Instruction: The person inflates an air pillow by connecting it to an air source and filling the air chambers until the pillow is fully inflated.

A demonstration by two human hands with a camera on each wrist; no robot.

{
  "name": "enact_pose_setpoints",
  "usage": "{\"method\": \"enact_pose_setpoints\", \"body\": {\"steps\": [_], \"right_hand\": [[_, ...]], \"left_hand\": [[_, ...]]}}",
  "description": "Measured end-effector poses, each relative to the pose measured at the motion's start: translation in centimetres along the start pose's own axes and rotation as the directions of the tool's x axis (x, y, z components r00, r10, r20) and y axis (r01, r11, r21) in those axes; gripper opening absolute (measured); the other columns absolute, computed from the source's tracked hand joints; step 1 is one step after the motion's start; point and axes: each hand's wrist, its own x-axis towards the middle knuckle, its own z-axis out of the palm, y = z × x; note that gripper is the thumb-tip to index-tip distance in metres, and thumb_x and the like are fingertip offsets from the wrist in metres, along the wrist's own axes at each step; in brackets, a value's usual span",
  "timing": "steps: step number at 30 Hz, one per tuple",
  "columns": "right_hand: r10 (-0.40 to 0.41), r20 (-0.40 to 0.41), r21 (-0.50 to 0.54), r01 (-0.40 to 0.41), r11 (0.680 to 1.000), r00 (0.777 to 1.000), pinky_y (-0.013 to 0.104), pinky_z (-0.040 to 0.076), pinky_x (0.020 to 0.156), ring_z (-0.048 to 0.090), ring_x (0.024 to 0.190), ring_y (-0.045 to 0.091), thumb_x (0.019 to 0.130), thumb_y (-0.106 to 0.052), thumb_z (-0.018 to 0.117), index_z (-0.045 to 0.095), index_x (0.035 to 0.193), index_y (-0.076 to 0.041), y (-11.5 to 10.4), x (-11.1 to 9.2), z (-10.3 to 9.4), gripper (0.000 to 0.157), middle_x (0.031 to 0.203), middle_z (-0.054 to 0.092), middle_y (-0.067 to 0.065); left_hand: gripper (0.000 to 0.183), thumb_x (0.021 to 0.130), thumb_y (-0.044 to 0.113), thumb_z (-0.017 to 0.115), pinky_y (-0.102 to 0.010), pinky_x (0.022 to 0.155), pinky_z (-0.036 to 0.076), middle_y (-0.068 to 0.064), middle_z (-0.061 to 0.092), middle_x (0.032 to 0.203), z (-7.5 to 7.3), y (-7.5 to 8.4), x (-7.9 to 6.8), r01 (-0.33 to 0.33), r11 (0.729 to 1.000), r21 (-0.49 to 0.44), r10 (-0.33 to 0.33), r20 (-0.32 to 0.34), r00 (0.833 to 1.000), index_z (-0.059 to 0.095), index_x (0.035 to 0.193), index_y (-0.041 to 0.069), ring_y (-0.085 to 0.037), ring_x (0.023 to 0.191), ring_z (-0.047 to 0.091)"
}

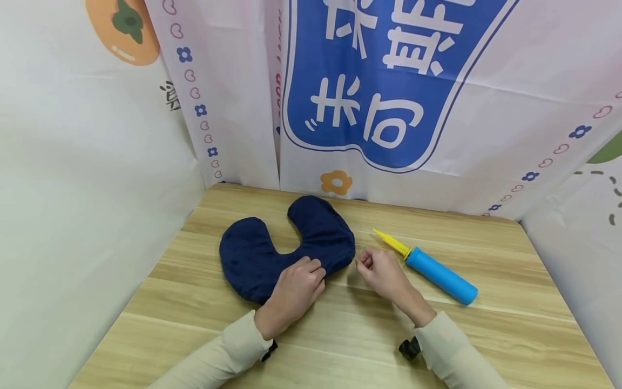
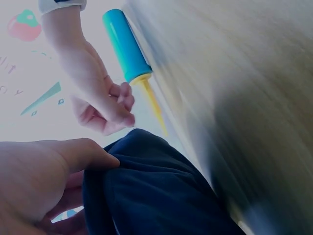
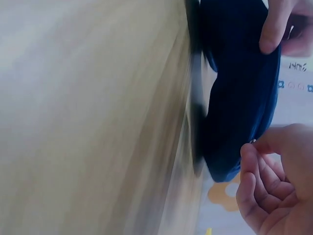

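Observation:
A navy blue U-shaped neck pillow (image 1: 252, 259) lies on the wooden table, its opening toward the back. My left hand (image 1: 297, 283) grips the pillow's near edge; in the left wrist view the thumb (image 2: 100, 157) presses on the cloth with the fingers behind it. At the pillow's right end, my right hand (image 1: 384, 273) pinches a small metallic zipper pull (image 3: 253, 141) between thumb and forefinger, its other fingers curled in. Most of the pull is hidden by the fingertips.
A blue hand pump (image 1: 442, 275) with a yellow nozzle (image 1: 391, 241) lies just right of my right hand. Printed white cloth (image 1: 233, 97) hangs along the table's back edge and sides. The wooden table (image 1: 320, 346) extends toward me.

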Motion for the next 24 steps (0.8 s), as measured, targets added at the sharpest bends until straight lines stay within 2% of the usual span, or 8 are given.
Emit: {"method": "enact_pose_setpoints", "body": {"steps": [5, 9, 13, 17, 21, 24], "right_hand": [[0.029, -0.017, -0.037, -0.029, 0.999, 0.999, 0.022, 0.053, 0.058, 0.062, 0.064, 0.006, 0.094, -0.008, 0.074, 0.069, 0.083, -0.010, 0.9, 1.1, 0.1, 0.012, 0.073, 0.070, -0.001], [0.052, 0.008, -0.046, -0.052, 0.998, 0.999, 0.023, 0.054, 0.060, 0.063, 0.065, 0.007, 0.095, -0.010, 0.074, 0.070, 0.084, -0.011, 0.9, 1.6, 0.2, 0.012, 0.075, 0.071, -0.001], [0.036, 0.037, -0.074, -0.033, 0.997, 0.999, 0.024, 0.055, 0.061, 0.065, 0.066, 0.006, 0.096, -0.011, 0.074, 0.071, 0.086, -0.010, 1.1, 1.6, 0.4, 0.011, 0.077, 0.073, 0.000], [0.022, 0.131, -0.110, -0.008, 0.994, 0.991, 0.027, 0.058, 0.065, 0.067, 0.071, 0.008, 0.097, -0.012, 0.075, 0.073, 0.090, -0.008, 1.3, 1.3, 0.0, 0.008, 0.081, 0.075, 0.002], [-0.031, 0.236, -0.148, 0.068, 0.987, 0.971, 0.031, 0.061, 0.071, 0.071, 0.079, 0.013, 0.097, -0.014, 0.076, 0.074, 0.099, -0.004, 1.3, 0.9, -0.9, 0.011, 0.090, 0.077, 0.007], [-0.150, 0.265, -0.167, 0.198, 0.966, 0.953, 0.035, 0.062, 0.077, 0.073, 0.088, 0.020, 0.096, -0.014, 0.078, 0.073, 0.110, -0.002, 1.0, 1.0, -1.5, 0.019, 0.101, 0.077, 0.012]], "left_hand": [[0.012, 0.087, 0.014, 0.086, -0.023, 0.072, 0.055, 0.006, 0.064, 0.081, -0.1, 0.0, -0.2, -0.010, 0.999, -0.035, 0.009, -0.019, 1.000, 0.075, 0.082, 0.017, -0.012, 0.076, 0.056], [0.013, 0.088, 0.015, 0.086, -0.023, 0.071, 0.055, 0.006, 0.064, 0.082, 0.0, 0.2, -0.5, -0.020, 0.999, -0.030, 0.020, 0.002, 1.000, 0.075, 0.082, 0.017, -0.011, 0.076, 0.056], [0.008, 0.090, 0.016, 0.084, -0.025, 0.072, 0.057, 0.003, 0.065, 0.086, 0.3, 0.4, -0.9, 0.007, 0.999, -0.042, -0.003, 0.090, 0.996, 0.076, 0.089, 0.016, -0.013, 0.079, 0.059], [0.011, 0.091, 0.020, 0.082, -0.028, 0.073, 0.058, 0.001, 0.065, 0.092, 0.4, 0.2, -1.5, 0.043, 0.997, -0.069, -0.026, 0.231, 0.973, 0.076, 0.099, 0.015, -0.015, 0.083, 0.060], [0.015, 0.092, 0.023, 0.081, -0.028, 0.071, 0.057, 0.001, 0.064, 0.093, 0.1, -0.6, -2.8, 0.068, 0.991, -0.112, -0.030, 0.307, 0.951, 0.076, 0.104, 0.014, -0.014, 0.083, 0.059], [0.016, 0.093, 0.023, 0.082, -0.027, 0.069, 0.056, 0.002, 0.062, 0.093, -0.6, -1.4, -3.9, 0.101, 0.983, -0.152, -0.046, 0.328, 0.944, 0.075, 0.104, 0.014, -0.012, 0.082, 0.058]]}}
